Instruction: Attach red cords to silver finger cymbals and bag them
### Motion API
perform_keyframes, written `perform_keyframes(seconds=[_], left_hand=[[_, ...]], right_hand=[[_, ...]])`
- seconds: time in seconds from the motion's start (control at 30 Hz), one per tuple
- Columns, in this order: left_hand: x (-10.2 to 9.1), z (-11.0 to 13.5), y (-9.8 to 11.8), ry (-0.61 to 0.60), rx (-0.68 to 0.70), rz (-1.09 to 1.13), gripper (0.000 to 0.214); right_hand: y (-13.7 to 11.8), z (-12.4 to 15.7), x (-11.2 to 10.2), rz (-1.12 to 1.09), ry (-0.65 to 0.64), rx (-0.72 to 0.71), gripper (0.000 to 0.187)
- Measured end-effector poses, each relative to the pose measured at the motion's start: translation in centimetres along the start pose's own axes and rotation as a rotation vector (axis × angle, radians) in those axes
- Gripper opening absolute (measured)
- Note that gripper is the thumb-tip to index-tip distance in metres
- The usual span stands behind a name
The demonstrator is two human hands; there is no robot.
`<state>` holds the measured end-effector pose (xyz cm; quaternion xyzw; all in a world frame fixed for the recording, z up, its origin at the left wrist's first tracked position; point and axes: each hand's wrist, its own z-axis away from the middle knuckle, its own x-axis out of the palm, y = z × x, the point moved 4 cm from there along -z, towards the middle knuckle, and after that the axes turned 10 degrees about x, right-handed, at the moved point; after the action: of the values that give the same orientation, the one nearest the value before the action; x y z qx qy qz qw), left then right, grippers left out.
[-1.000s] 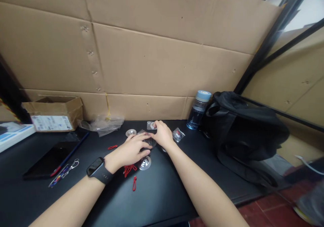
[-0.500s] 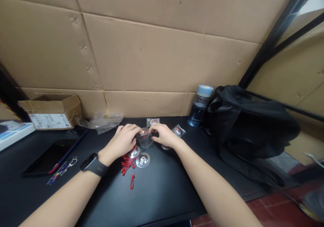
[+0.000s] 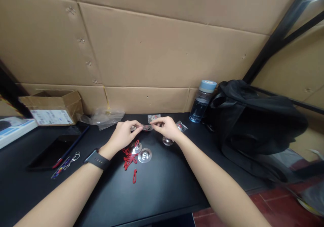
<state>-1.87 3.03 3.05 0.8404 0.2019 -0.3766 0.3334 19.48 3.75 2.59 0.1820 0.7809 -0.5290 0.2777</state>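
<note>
Left hand (image 3: 124,132) and right hand (image 3: 167,127) pinched a clear packet (image 3: 147,128), mid-frame; two packets (image 3: 155,117) nearby looked filled; red loops (image 3: 129,158), metal discs (image 3: 144,155) lay loose lower-centre.

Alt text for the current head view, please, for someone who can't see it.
A person's left hand and right hand hold a small clear packet at a black table. Nearer the person lie red cord loops and metal discs.
</note>
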Motion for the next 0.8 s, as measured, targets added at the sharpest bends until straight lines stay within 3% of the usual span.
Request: perform_keyframes(seconds=[0.13,0.27,0.4,0.5,0.63,0.8], left_hand=[[0.4,0.1,0.3,0.006,-0.027,0.145,0.022],[0.3,0.1,0.5,0.014,-0.057,0.132,0.021],[-0.2,0.1,0.8,0.034,-0.109,0.068,0.03],[0.1,0.2,1.1,0.006,-0.112,0.016,0.042],[0.8,0.3,1.3,-0.087,-0.048,-0.124,0.029],[1.3,0.5,1.0,-0.183,-0.026,-0.198,0.027]], right_hand=[[-0.4,0.2,0.5,-0.033,-0.06,0.021,0.045],[-0.3,0.2,0.7,-0.12,-0.045,0.102,0.032],[-0.4,0.2,0.3,-0.174,-0.05,0.124,0.041],[-0.6,0.5,0.1,-0.117,-0.07,0.117,0.045],[-1.3,1.0,0.6,0.03,-0.089,0.068,0.035],[-1.9,1.3,1.1,0.207,-0.048,0.055,0.04]])
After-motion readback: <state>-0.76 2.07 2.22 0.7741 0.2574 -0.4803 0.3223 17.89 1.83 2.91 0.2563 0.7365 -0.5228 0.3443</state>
